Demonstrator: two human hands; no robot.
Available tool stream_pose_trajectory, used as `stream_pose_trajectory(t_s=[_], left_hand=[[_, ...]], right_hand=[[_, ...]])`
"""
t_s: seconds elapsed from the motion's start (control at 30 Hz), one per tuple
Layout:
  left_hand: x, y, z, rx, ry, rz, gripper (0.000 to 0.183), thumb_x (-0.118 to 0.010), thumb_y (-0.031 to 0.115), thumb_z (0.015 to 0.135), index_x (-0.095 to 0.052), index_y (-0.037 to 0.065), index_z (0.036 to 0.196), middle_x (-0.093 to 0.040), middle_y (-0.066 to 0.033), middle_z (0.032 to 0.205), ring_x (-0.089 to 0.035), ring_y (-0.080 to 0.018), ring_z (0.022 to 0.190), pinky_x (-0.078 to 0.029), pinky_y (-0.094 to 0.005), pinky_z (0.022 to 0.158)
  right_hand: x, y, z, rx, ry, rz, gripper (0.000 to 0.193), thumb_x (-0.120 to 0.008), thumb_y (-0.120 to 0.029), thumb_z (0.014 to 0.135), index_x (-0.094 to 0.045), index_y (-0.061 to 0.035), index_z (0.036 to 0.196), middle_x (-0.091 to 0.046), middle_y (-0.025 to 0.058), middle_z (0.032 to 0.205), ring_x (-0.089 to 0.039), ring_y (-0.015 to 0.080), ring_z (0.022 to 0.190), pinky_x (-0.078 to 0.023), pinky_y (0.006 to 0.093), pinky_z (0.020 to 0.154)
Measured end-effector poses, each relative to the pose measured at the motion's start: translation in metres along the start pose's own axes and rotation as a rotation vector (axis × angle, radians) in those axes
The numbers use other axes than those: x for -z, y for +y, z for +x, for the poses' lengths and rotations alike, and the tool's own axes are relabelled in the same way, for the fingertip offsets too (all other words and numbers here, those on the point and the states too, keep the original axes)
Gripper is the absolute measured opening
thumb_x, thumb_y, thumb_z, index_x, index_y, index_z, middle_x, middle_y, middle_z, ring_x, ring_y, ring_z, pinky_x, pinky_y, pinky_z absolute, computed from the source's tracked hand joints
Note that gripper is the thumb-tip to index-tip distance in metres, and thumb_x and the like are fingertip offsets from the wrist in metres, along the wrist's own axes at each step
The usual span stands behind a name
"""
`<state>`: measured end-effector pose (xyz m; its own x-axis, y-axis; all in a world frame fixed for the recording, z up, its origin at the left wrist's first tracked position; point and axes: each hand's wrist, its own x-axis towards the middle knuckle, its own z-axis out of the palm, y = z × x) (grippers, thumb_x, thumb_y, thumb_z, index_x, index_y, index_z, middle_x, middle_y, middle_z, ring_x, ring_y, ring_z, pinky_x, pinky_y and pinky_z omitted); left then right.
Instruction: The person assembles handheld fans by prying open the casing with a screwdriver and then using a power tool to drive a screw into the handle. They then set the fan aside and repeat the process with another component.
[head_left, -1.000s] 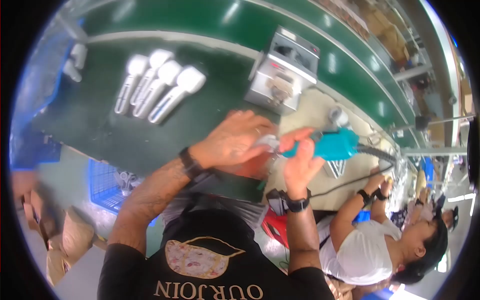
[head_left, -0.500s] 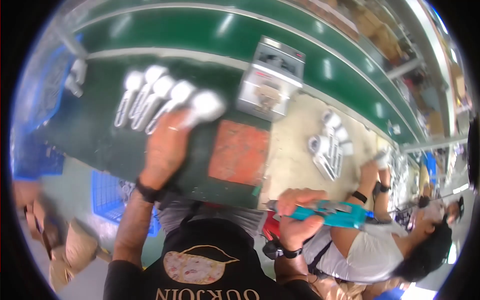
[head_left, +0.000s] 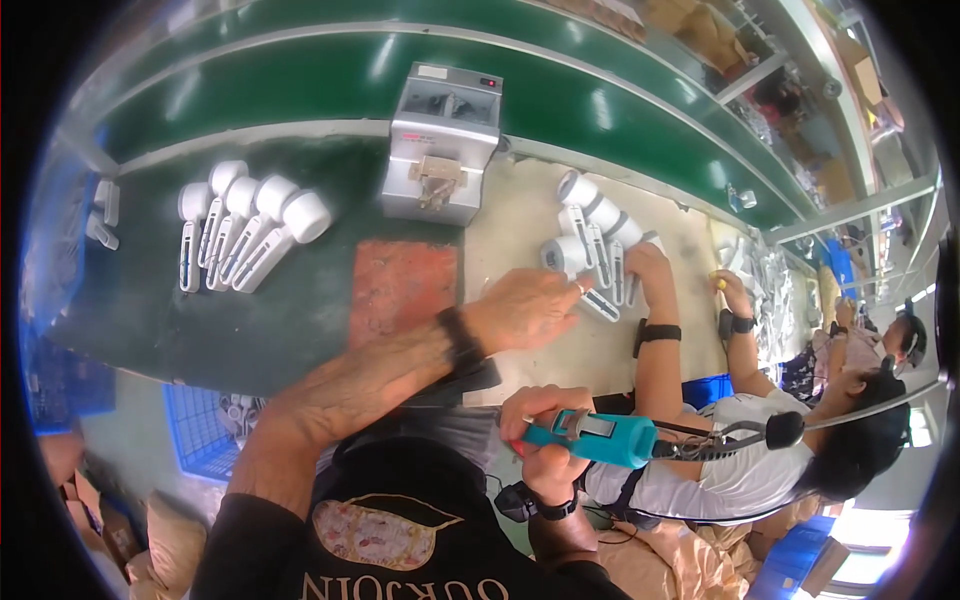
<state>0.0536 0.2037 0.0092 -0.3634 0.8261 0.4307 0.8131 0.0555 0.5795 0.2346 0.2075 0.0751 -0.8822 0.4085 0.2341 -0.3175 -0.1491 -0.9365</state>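
Observation:
My left hand [head_left: 530, 308] reaches across to the right, its fingers partly extended at the near end of a white scoop-shaped piece [head_left: 600, 304]; I see nothing held in it. That piece lies among several alike, with round heads and long slotted handles. Low in front of my body, my right hand [head_left: 545, 440] is wrapped round a teal power screwdriver [head_left: 610, 440] with a cord trailing right. On the dark green tabletop at the left, several more white scoop-shaped pieces [head_left: 250, 220] lie fanned side by side, handles toward me.
A grey metal machine [head_left: 440, 150] stands at the back, behind a worn red mat [head_left: 405, 285]. A co-worker's hand [head_left: 650, 270] is at the right-hand pieces, close to mine. A blue basket [head_left: 195, 425] sits below the table's left side.
My left hand has left the white piece with the left-hand group and swung right to the other group. The screwdriver stays in my right hand. The view has shifted to the right.

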Motion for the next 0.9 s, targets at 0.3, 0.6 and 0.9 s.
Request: stream_pose_trajectory(t_s=[0.3, 0.6, 0.9], left_hand=[[-0.002, 0.004, -0.009, 0.128, 0.021, -0.011, 0.042, -0.067, 0.031, 0.096, -0.059, 0.005, 0.128, -0.062, -0.0109, 0.096, -0.065, -0.0308, 0.09, -0.054, -0.044, 0.076], [0.117, 0.025, -0.076, 0.113, 0.034, 0.072, 0.037, -0.07, 0.008, 0.088, -0.06, 0.004, 0.123, -0.061, -0.0169, 0.105, -0.061, -0.0376, 0.101, -0.051, -0.0445, 0.083], [0.118, -0.006, -0.117, 0.128, 0.167, 0.187, 0.035, -0.077, 0.016, 0.083, -0.067, 0.007, 0.116, -0.066, -0.011, 0.108, -0.064, -0.0332, 0.103, -0.053, -0.0452, 0.088]], right_hand=[[0.014, 0.003, 0.0, 0.004, 0.026, -0.07, 0.071, -0.069, -0.064, 0.09, -0.049, 0.0004, 0.111, -0.058, 0.0111, 0.073, -0.056, 0.019, 0.061, -0.042, 0.0293, 0.051], [0.005, 0.034, 0.039, 0.019, 0.061, -0.225, 0.077, -0.072, -0.068, 0.087, -0.054, 0.0033, 0.111, -0.063, 0.0099, 0.077, -0.061, 0.0176, 0.066, -0.047, 0.0279, 0.058], [-0.027, 0.045, 0.05, -0.052, 0.014, -0.186, 0.078, -0.073, -0.067, 0.086, -0.054, 0.0031, 0.114, -0.062, 0.0102, 0.079, -0.063, 0.0205, 0.071, -0.05, 0.0323, 0.065]])
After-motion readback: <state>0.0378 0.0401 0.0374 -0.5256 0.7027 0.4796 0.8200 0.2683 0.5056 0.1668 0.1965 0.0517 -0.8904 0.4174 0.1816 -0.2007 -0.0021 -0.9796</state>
